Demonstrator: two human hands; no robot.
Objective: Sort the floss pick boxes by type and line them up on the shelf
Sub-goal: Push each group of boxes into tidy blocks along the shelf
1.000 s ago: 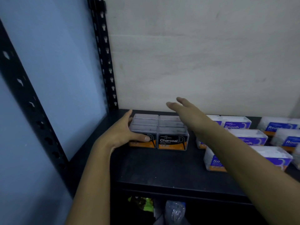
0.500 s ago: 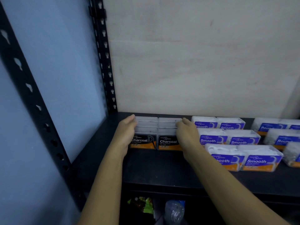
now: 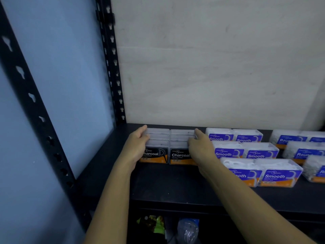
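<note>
Hands first: your left hand (image 3: 138, 146) lies against the left side of the block of clear plastic floss pick boxes with black and orange "Charcoal" labels (image 3: 177, 154). Your right hand (image 3: 200, 147) lies against the block's right side. Both press inward with fingers mostly straight, so the block sits squeezed between your palms rather than gripped in a fist. Your fingertips reach the far end of the block.

The Charcoal boxes stand in two columns, side by side and touching, running several rows deep toward the far edge of the flat black shelf (image 3: 175, 184). They sit at the shelf's far left, near the back wall.

Just right of your right hand stand the clear boxes with purple and orange "Smooth" labels (image 3: 279, 175), two across and three rows deep, stepped toward the near right. Further right, apart from them, are clear boxes with blue labels reading "Rou" (image 3: 302, 152), cut off by the frame edge.

A black perforated metal upright (image 3: 112, 67) rises at the far left corner, beside a pale blue side panel (image 3: 70, 76) and a whitish back wall (image 3: 211, 67). Below the shelf lie a green packet (image 3: 153, 224) and a clear plastic bottle (image 3: 188, 229).
</note>
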